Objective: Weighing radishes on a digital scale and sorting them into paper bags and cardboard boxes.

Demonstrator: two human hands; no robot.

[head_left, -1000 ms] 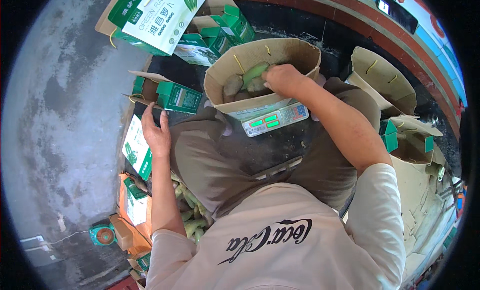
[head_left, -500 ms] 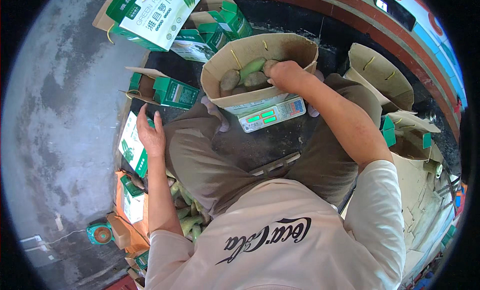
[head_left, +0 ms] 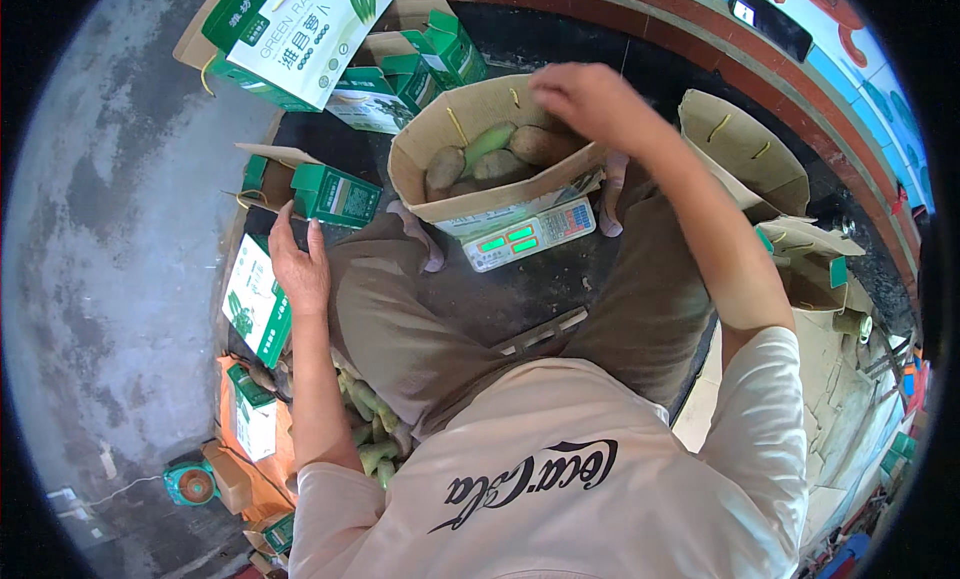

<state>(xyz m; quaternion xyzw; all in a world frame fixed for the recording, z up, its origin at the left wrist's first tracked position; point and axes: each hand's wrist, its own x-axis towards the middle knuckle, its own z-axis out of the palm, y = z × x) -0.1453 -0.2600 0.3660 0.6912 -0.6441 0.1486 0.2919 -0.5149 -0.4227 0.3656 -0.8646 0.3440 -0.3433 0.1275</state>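
Observation:
On a scale (head_left: 530,241) with lit green displays, an open cardboard carton (head_left: 420,144) stands between my legs. Several dirt-covered radishes (head_left: 545,145) lie in it, one of them a cleaner green radish (head_left: 490,142). Above the carton's right rim is my right hand (head_left: 592,101), its fingers loosely bent and slightly blurred, with nothing visible in them. My left hand (head_left: 300,264) rests beside my left knee, thumb and fingers apart, holding nothing. Close to it are a small green box (head_left: 345,196) and a white-and-green carton (head_left: 258,299).
More green and white cartons (head_left: 300,39) are stacked at the far left. Open cardboard cartons (head_left: 745,144) stand on the right. Beside my left thigh lies a heap of radishes (head_left: 375,409). A small teal fan (head_left: 192,483) sits at lower left; a phone (head_left: 770,21) lies far right.
My right hand has let go of a radish in the carton and risen to its right rim. The left hand stays almost in place. The view has shifted slightly.

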